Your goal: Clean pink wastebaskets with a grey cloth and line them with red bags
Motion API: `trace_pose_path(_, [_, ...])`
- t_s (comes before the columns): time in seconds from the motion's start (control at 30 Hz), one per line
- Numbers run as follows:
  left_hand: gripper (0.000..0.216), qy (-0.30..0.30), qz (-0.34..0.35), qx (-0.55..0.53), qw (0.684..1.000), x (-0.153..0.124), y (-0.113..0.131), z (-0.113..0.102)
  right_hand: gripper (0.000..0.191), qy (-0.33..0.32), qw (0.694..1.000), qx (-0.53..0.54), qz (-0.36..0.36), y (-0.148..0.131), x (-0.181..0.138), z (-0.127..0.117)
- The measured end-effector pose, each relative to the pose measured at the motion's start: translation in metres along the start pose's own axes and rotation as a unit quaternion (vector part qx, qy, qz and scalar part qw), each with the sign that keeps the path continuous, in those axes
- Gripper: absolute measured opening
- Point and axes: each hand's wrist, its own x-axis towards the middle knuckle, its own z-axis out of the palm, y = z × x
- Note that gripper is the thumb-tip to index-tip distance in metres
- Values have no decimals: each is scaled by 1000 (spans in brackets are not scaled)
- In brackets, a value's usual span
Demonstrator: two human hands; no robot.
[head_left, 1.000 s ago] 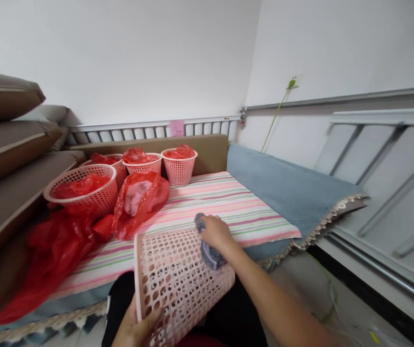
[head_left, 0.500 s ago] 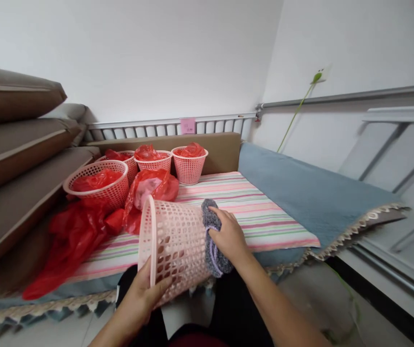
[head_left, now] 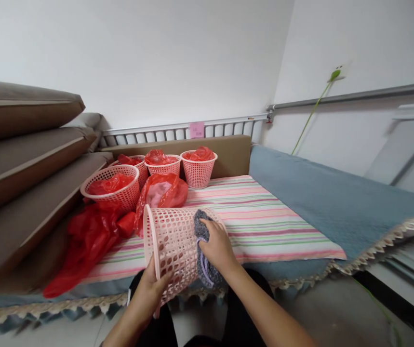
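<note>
A pink plastic basket (head_left: 176, 241) with a lattice wall lies on its side above my lap, its mouth facing left. My left hand (head_left: 149, 289) is closed on the rim, thumb on the outer wall and fingers partly hidden. In my right hand (head_left: 217, 246) is a folded grey cloth (head_left: 203, 226) with a purple trim, pressed against the basket's outer side. Just beyond the basket rests an open red plastic bag (head_left: 178, 192) with something pink inside.
Several pink baskets (head_left: 198, 173) with red bags in them stand along the backrest. A loose red bag (head_left: 87, 241) spreads over the striped mat (head_left: 282, 231). Brown cushions (head_left: 29, 149) are stacked at left; a blue bolster (head_left: 311, 178) lies at right.
My right hand has slid the cloth left along the basket wall, from its base end toward the middle. The view has shifted slightly left.
</note>
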Motion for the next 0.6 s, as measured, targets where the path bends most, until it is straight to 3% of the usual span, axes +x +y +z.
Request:
trace_pose_path(0.1, [97,2,16,-9,1000,-3,-10,3,58,-1,998,56,-33,-29,-7,4])
trace_pose_path(0.2, [88,32,40,33,998,-8,-17,0,59,-25,987,100,-119,-69,-13,9])
trace_pose_path(0.33, [84,75,-6,108,991,-12,-22,-11,59,-91,969,107,-203,-104,-12,10])
trace_pose_path(0.47, [88,63,37,71,995,-10,-28,-13,53,-99,972,69,-201,-82,-1,5])
trace_pose_path(0.6, [93,1,26,47,999,-8,-34,-11,51,-37,996,-35,-78,-11,22,-7])
